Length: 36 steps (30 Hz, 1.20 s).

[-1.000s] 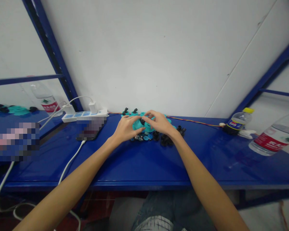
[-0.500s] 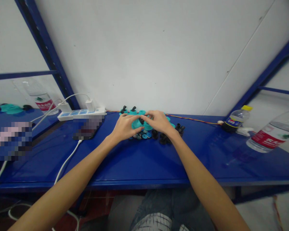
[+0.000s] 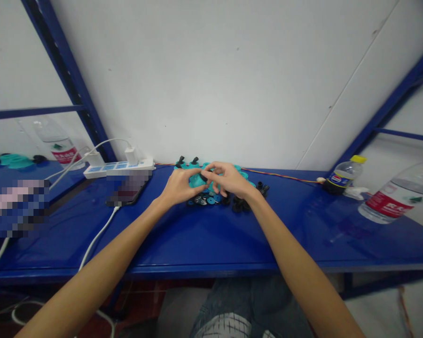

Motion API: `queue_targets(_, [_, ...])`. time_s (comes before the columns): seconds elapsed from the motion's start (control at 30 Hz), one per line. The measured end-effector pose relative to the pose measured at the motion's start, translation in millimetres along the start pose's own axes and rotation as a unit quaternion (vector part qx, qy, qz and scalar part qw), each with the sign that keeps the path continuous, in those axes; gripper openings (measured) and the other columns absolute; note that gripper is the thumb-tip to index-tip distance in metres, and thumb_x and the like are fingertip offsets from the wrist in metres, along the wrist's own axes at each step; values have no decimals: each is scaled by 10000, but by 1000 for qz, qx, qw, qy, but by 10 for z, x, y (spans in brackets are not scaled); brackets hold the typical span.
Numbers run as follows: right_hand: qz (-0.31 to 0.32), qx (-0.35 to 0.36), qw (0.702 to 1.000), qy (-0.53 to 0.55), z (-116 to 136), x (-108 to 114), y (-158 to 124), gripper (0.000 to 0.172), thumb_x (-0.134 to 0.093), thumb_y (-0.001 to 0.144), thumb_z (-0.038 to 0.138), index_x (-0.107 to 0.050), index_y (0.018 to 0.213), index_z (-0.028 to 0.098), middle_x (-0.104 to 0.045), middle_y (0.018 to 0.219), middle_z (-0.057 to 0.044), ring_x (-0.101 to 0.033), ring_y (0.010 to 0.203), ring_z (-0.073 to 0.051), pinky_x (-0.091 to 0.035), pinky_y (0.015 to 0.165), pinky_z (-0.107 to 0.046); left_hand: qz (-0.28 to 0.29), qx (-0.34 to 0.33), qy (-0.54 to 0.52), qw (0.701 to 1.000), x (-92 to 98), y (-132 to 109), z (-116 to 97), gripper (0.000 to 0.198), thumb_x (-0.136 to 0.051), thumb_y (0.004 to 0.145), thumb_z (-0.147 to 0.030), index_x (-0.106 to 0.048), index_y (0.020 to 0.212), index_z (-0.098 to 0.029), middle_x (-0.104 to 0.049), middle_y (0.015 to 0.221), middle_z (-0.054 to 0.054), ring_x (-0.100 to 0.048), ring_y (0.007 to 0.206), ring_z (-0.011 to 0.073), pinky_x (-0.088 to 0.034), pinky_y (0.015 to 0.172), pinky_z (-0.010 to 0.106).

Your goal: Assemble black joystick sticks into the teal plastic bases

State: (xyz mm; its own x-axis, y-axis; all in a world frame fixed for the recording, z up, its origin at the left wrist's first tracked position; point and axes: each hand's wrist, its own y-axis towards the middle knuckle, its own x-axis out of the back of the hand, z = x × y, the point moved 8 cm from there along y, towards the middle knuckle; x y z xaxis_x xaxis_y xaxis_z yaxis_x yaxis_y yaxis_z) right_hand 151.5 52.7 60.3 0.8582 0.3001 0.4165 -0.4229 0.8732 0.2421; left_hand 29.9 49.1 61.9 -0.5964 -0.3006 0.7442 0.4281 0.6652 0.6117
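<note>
My left hand (image 3: 180, 186) is closed around a round teal plastic part (image 3: 197, 181), thumb below and fingers above. My right hand (image 3: 229, 179) reaches across from the right, its thumb and forefinger pinching a small black piece (image 3: 205, 175) at the teal part. Its other fingers are loosely curled. More teal rings (image 3: 245, 175) lie behind and beside the hands, two of them at the back left with black pieces (image 3: 181, 162) standing on them. Small blue and silvery discs (image 3: 211, 200) lie in front, and black fittings (image 3: 240, 204) sit by my right wrist.
A phone (image 3: 130, 188) on a white cable and a power strip (image 3: 120, 167) are at the left. At the right stand a cola bottle (image 3: 341, 178) and a large water bottle (image 3: 391, 202). The white wall (image 3: 211, 84) rises behind the blue table (image 3: 204, 244).
My right hand has shifted slightly left, and its fingers now pinch the black piece at the teal part. My left hand stays nearly in place. The view has shifted slightly.
</note>
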Motion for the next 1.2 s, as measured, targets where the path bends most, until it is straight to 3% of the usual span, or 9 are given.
queue_targets(0.1, [-19, 4, 999, -27, 10, 30, -1, 215, -567, 907, 397, -619, 951, 193, -500, 487, 61, -414, 334, -73, -340, 306, -182, 12, 14, -16, 1000, -4, 5, 28, 443, -643, 816, -495, -708, 1141, -201, -764, 941, 37, -694, 808, 207, -454, 702, 268])
queue_targets(0.17, [-31, 12, 999, -41, 11, 43, 2, 166, -591, 893, 327, -617, 994, 198, -518, 545, 58, -451, 368, -69, -345, 310, -166, 13, 28, -18, 999, 3, 7, 58, 484, -652, 803, -510, -701, 1167, -195, -763, 994, 49, -693, 826, 209, -460, 722, 268])
queue_targets(0.27, [-50, 11, 997, -50, -18, 55, 7, 255, -627, 874, 363, -585, 1071, 206, -569, 633, 35, -521, 424, -87, -371, 322, -170, 13, 37, -15, 999, 9, 6, 87, 494, -661, 792, -498, -700, 1174, -188, -762, 1012, 57, -690, 828, 207, -468, 746, 269])
queue_targets(0.37, [-62, -3, 995, -78, -57, 63, 14, 291, -573, 902, 452, -609, 996, 180, -552, 551, 30, -482, 370, -88, -363, 326, -189, 12, 24, -18, 999, 7, 3, 74, 483, -661, 794, -481, -700, 1173, -185, -756, 1047, 62, -688, 870, 213, -472, 780, 279])
queue_targets(0.47, [-68, 12, 993, -98, -27, 88, 17, 259, -555, 908, 408, -645, 931, 166, -516, 508, 39, -451, 363, -78, -364, 356, -191, 18, 32, -27, 999, 13, 2, 69, 501, -665, 786, -498, -697, 1185, -197, -758, 1039, 55, -687, 866, 215, -477, 775, 281])
queue_targets(0.67, [-48, 48, 997, -44, 34, 142, 17, 234, -573, 862, 353, -642, 996, 174, -600, 735, -3, -534, 519, -97, -416, 396, -191, 38, 39, -56, 997, 55, 17, 28, 526, -687, 768, -492, -702, 1194, -183, -763, 1006, 52, -682, 816, 206, -484, 797, 277])
queue_targets(0.9, [-77, 25, 991, -108, 19, 406, -48, 291, -667, 789, 379, -679, 954, 140, -645, 742, -25, -542, 503, -88, -430, 453, -208, -1, 43, 8, 999, 79, 23, 108, 536, -651, 789, -547, -708, 1164, -169, -757, 1035, 86, -697, 880, 244, -481, 802, 299])
queue_targets(1.03, [32, -28, 988, -148, -30, 418, -166, 323, -733, 719, 381, -702, 915, 126, -683, 758, -37, -551, 463, -90, -435, 466, -224, -47, 28, 44, 998, 139, 19, 134, 531, -620, 818, -559, -699, 1163, -163, -758, 1008, 95, -702, 889, 249, -486, 833, 317])
queue_targets(1.2, [194, -79, 952, -225, -92, 196, -335, 242, -731, 714, 351, -714, 841, 145, -678, 654, -11, -564, 458, -106, -411, 475, -217, -58, 15, 29, 998, 148, 20, 120, 512, -660, 805, -517, -681, 1180, -168, -749, 1069, 93, -700, 943, 249, -494, 869, 326])
